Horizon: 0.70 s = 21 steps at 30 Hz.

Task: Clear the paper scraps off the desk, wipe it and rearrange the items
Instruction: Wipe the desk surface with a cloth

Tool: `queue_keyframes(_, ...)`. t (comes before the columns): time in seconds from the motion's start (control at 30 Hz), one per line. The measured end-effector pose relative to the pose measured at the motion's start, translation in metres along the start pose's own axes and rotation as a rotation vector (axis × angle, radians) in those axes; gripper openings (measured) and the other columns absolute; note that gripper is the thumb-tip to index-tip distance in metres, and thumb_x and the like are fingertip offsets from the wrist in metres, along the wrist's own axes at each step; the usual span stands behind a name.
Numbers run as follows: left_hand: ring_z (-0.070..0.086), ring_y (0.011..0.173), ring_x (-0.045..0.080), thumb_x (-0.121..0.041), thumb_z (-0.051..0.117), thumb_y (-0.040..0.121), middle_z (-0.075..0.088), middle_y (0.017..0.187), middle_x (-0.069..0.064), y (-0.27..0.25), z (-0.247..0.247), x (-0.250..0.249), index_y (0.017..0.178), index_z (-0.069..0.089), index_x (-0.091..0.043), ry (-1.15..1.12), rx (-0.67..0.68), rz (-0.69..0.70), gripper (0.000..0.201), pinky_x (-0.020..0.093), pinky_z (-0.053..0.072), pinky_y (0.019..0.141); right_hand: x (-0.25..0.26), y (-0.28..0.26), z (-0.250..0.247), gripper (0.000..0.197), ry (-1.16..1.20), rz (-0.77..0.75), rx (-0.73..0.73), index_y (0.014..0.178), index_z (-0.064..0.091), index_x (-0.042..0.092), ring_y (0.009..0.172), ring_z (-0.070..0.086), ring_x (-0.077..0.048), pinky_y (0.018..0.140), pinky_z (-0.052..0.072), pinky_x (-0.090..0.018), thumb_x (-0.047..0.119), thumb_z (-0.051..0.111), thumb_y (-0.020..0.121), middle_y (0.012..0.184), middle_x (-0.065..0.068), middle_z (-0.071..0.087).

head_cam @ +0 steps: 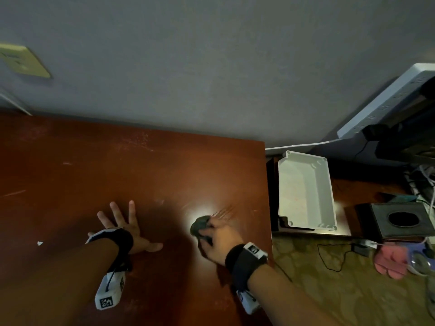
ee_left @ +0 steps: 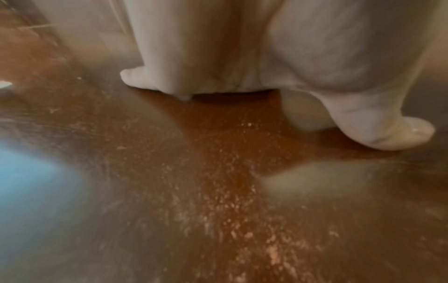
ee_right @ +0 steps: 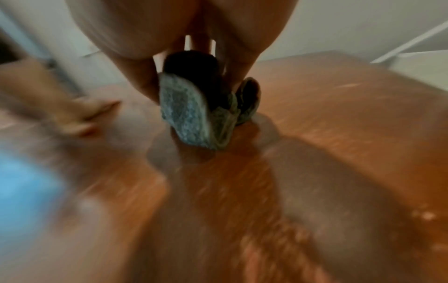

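My right hand [head_cam: 217, 236] grips a bunched grey-green cloth [head_cam: 200, 225] and presses it on the red-brown desk [head_cam: 117, 175] near its right edge. In the right wrist view the cloth [ee_right: 194, 114] hangs from the fingers and touches the dusty wood. My left hand [head_cam: 127, 228] lies flat on the desk with fingers spread, left of the cloth; its palm [ee_left: 242, 57] presses on the wood in the left wrist view. One small white paper scrap [head_cam: 40, 243] lies at the desk's left side.
A white plastic box [head_cam: 306, 194] sits on a lower surface right of the desk. Beyond it are a dark square holder [head_cam: 402, 220], cables and a printer [head_cam: 388, 109]. A grey wall [head_cam: 211, 67] backs the desk. Patterned floor [head_cam: 341, 290] lies right.
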<state>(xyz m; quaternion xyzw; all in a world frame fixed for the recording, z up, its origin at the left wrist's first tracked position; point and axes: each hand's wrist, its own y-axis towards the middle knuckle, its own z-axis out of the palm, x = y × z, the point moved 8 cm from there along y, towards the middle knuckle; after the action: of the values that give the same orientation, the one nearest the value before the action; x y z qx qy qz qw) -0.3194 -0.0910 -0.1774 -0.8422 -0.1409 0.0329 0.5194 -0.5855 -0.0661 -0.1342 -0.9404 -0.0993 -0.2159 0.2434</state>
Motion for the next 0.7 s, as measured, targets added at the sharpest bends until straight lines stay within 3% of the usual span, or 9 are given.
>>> queue_keyframes(0.1,-0.039,0.132,0.053,-0.099,0.057,0.028,-0.065,0.118,0.013,0.0,-0.002,0.001,0.114,-0.056,-0.035,-0.003,0.004,-0.011,0.155,0.072,0.012,0.111,0.018,-0.007,0.024,0.037,0.013,-0.108,0.054,0.127,0.064,0.025,0.125,0.047,-0.025,0.103,0.036,-0.023,0.025,0.055,0.092,0.134,0.001,0.051)
queue_keyframes(0.2,-0.037,0.133,0.054,-0.099,0.056,0.032,-0.063,0.12,0.016,-0.001,-0.003,0.0,0.115,-0.055,-0.034,0.005,-0.002,-0.014,0.153,0.072,0.012,0.111,0.0,0.0,0.008,0.034,0.023,-0.081,0.025,0.126,0.064,0.027,0.123,0.049,-0.021,0.102,0.039,-0.025,0.02,0.056,0.093,0.131,0.004,0.055)
queue_keyframes(0.3,-0.037,0.132,0.055,-0.1,0.054,0.033,-0.063,0.121,0.017,-0.002,-0.002,0.0,0.112,-0.055,-0.033,0.017,-0.005,-0.014,0.151,0.072,0.012,0.112,-0.057,0.017,-0.035,0.031,-0.004,0.12,-0.131,0.113,0.071,0.023,0.114,0.056,-0.025,0.098,0.045,-0.027,0.014,0.061,0.086,0.122,-0.002,0.062)
queue_keyframes(0.43,-0.036,0.132,0.057,-0.1,0.053,0.035,-0.062,0.122,0.02,-0.003,-0.003,-0.001,0.113,-0.056,-0.03,0.034,-0.006,-0.024,0.151,0.071,0.013,0.112,-0.138,0.026,-0.081,0.014,0.011,0.43,-0.339,0.094,0.072,0.004,0.104,0.058,-0.032,0.092,0.041,-0.02,0.004,0.066,0.082,0.117,-0.01,0.057)
queue_keyframes(0.53,-0.036,0.132,0.057,-0.1,0.052,0.037,-0.063,0.12,0.02,-0.002,-0.003,-0.002,0.111,-0.057,-0.029,0.049,-0.005,-0.031,0.15,0.07,0.015,0.112,-0.142,0.036,-0.081,0.014,0.025,0.453,-0.368,0.091,0.071,0.004,0.103,0.056,-0.032,0.09,0.045,-0.024,-0.001,0.063,0.08,0.119,-0.007,0.055)
queue_keyframes(0.7,-0.036,0.131,0.057,-0.1,0.053,0.036,-0.064,0.118,0.02,-0.002,-0.004,0.0,0.112,-0.058,-0.028,0.059,0.001,-0.054,0.152,0.071,0.012,0.112,-0.115,0.037,-0.073,0.016,0.076,0.443,-0.377,0.096,0.076,0.008,0.103,0.058,-0.026,0.095,0.048,-0.028,0.008,0.068,0.082,0.111,-0.002,0.063)
